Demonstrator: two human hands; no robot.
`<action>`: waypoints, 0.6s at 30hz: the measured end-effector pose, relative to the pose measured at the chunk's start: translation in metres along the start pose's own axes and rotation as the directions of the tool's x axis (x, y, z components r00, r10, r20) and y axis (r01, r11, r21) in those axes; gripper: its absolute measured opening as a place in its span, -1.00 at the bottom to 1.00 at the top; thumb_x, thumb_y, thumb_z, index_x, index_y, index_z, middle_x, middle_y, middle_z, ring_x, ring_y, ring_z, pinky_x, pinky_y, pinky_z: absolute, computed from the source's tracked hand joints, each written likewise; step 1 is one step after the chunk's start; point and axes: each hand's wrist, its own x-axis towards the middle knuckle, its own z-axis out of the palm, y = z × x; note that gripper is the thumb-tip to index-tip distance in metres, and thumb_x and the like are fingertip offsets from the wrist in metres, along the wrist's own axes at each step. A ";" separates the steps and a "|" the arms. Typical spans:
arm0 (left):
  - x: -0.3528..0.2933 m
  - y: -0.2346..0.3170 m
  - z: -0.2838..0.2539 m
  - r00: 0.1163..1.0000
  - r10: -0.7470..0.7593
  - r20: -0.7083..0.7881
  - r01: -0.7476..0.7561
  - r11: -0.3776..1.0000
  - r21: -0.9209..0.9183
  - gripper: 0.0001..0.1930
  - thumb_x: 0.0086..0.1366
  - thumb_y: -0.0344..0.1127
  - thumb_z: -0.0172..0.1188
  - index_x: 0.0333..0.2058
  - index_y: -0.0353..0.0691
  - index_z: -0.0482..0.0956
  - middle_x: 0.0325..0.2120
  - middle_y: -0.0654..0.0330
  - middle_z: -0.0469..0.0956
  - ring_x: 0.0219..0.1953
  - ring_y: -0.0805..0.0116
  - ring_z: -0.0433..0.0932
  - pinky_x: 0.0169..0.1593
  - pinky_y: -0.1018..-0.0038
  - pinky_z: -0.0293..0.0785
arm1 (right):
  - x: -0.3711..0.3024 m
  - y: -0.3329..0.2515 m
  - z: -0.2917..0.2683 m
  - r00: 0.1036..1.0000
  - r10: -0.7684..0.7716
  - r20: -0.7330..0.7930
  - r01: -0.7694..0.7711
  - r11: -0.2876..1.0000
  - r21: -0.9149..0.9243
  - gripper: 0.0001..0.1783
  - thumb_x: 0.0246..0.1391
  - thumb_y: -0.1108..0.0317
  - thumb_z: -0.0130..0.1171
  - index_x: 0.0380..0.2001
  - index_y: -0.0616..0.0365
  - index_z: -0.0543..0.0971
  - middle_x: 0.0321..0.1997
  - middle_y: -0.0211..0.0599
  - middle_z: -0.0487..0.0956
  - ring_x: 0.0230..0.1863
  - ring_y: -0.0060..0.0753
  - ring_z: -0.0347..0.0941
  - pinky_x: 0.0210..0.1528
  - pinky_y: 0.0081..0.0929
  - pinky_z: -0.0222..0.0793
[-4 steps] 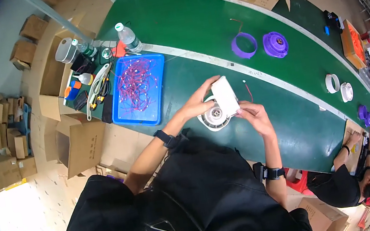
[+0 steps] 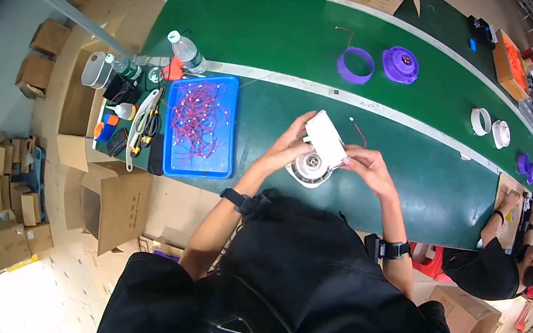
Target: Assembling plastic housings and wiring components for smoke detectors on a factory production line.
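Observation:
Both my hands hold a white box-shaped plastic housing (image 2: 326, 141), tilted over the bench in front of me. My left hand (image 2: 287, 147) is closed around its left side, the thumb toward me and fingers partly hidden behind. On the lower right corner, my right hand (image 2: 369, 167) pinches the edge with thumb and fingertips. Just below the housing is a round white part with a metal centre (image 2: 312, 164), like a small motor or fan base; whether the two are joined I cannot tell. A short red wire (image 2: 360, 133) with a white connector lies beyond my right hand.
Left of my hands, a blue tray (image 2: 200, 172) holds many thin red-purple wires. Bottles (image 2: 188, 56) and tools stand behind it. Across the metal strip lie a purple ring (image 2: 342, 72) and a purple round housing (image 2: 400, 65). People (image 2: 491, 263) work farther right.

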 end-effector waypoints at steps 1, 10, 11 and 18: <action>0.000 0.002 0.000 0.998 -0.065 -0.010 0.065 0.998 0.006 -0.17 0.17 -0.30 0.16 0.31 -0.25 -0.15 0.27 -0.01 0.04 0.30 0.13 0.07 0.33 0.29 -0.01 | 0.001 0.003 0.000 0.999 -0.033 0.033 0.035 0.996 -0.076 -0.82 0.11 0.56 0.08 -0.21 0.39 0.56 -0.03 -0.15 0.50 -0.06 -0.34 0.46 -0.04 -0.47 0.44; -0.010 0.007 -0.010 0.959 -0.277 0.067 0.285 0.922 -0.264 -0.15 0.24 -0.04 0.16 0.33 -0.11 -0.18 0.24 0.03 0.06 0.27 0.10 0.13 0.26 0.12 0.12 | 0.003 -0.009 0.015 0.966 -0.084 0.246 0.088 0.996 -0.005 -0.81 0.11 0.59 0.05 -0.21 0.41 0.55 0.07 -0.06 0.43 -0.01 -0.28 0.44 0.00 -0.37 0.45; -0.009 0.006 -0.009 0.957 -0.278 0.084 0.290 0.922 -0.258 -0.15 0.24 -0.04 0.16 0.33 -0.11 -0.18 0.24 0.03 0.06 0.27 0.10 0.13 0.26 0.12 0.12 | 0.001 -0.012 0.015 0.963 -0.072 0.260 0.060 0.997 0.052 -0.81 0.12 0.58 0.04 -0.20 0.41 0.55 0.08 -0.05 0.41 0.00 -0.29 0.44 -0.01 -0.37 0.46; -0.008 -0.020 -0.042 0.937 -0.292 -0.190 0.183 0.877 -0.444 -0.27 0.25 0.06 0.08 0.27 -0.08 -0.01 0.21 0.10 0.16 0.26 0.10 0.18 0.23 -0.03 0.14 | -0.018 -0.109 0.046 0.909 -0.402 -0.108 0.150 0.558 -0.816 -0.58 0.00 0.48 0.14 -0.01 0.21 0.42 0.05 -0.11 0.40 0.02 -0.07 0.39 0.03 -0.29 0.36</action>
